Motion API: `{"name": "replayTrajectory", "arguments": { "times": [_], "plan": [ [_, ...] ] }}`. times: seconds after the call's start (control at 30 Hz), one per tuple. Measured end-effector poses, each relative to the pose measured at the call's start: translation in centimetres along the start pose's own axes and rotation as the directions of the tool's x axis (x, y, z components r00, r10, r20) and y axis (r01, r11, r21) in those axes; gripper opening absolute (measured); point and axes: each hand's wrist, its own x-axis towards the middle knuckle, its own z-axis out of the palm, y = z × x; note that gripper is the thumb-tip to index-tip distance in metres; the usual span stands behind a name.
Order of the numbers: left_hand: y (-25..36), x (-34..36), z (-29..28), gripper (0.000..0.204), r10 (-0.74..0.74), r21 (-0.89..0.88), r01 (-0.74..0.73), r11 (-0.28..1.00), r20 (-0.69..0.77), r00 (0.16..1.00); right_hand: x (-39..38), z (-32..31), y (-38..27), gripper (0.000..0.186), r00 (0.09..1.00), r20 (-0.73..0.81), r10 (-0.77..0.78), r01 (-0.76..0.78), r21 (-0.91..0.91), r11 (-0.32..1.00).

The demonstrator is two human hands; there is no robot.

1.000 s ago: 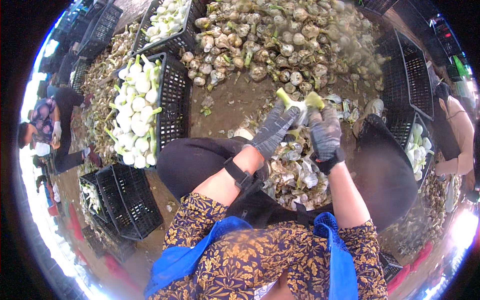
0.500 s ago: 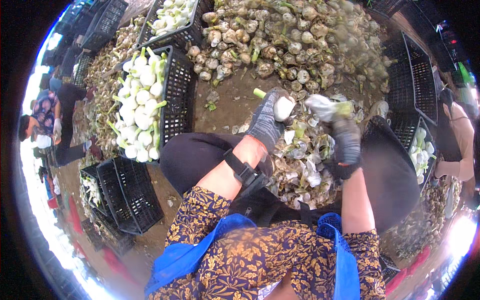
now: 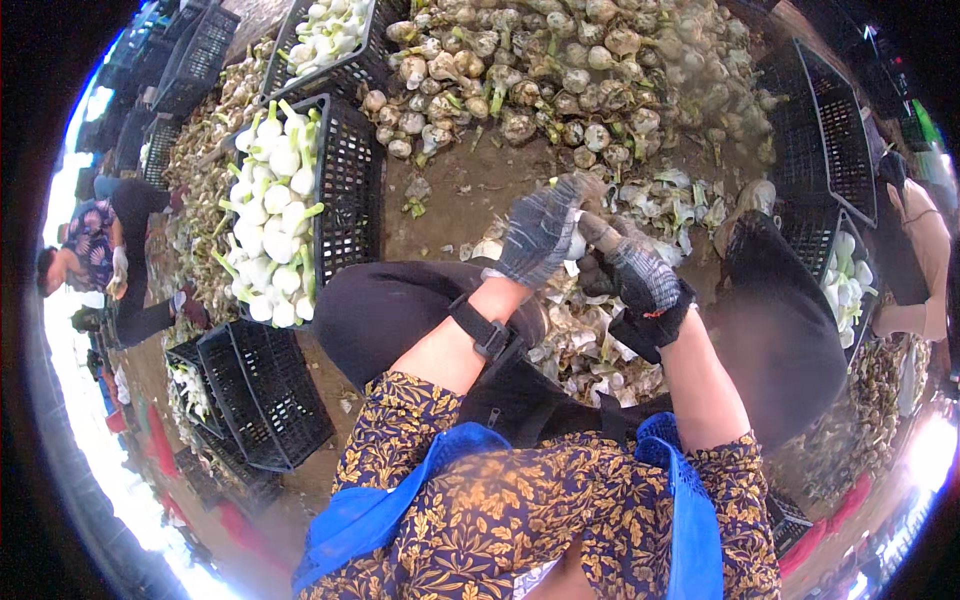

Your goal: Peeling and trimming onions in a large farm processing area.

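The left hand's [image 3: 540,235] gloved fingers are wrapped around a mostly hidden pale bulb [image 3: 577,244]; the right hand's [image 3: 638,268] crowd beside it (whether they grip, I cannot tell). Beneath lie papery peelings [image 3: 600,372]; leftward stands a black crate [image 3: 347,195] heaped with white bulbs [image 3: 276,225].

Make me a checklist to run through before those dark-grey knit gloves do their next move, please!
1. Dark-grey knit gloves worn: ok, on left hand and right hand.
2. Round white bulb held: ok, in the left hand.
3. Bulb clean all round: cannot tell, the hands hide most of it.
4. Room in the black plastic mesh crate at left: not ok, smooth white bulbs are piled high.
5. Dirty brownish bulbs available: ok, a big heap lies ahead.
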Motion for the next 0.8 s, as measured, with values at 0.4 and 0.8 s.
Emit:
{"name": "replayTrajectory", "arguments": {
  "times": [0.4,0.8],
  "plan": [
    [-0.1,-0.7,-0.5,0.055,0.081,0.156,-0.104,0.982,0.150,0.985,-1.0,-0.3,-0.3,0.029,0.992,-0.103,-0.067,0.056,-0.106,0.993],
    [3.6,0.2,-0.8,0.028,-0.593,-0.703,0.502,0.503,0.143,0.793,2.1,-4.6,3.0,0.020,0.683,-0.322,-0.656,0.329,-0.666,0.669]
  ]
}}
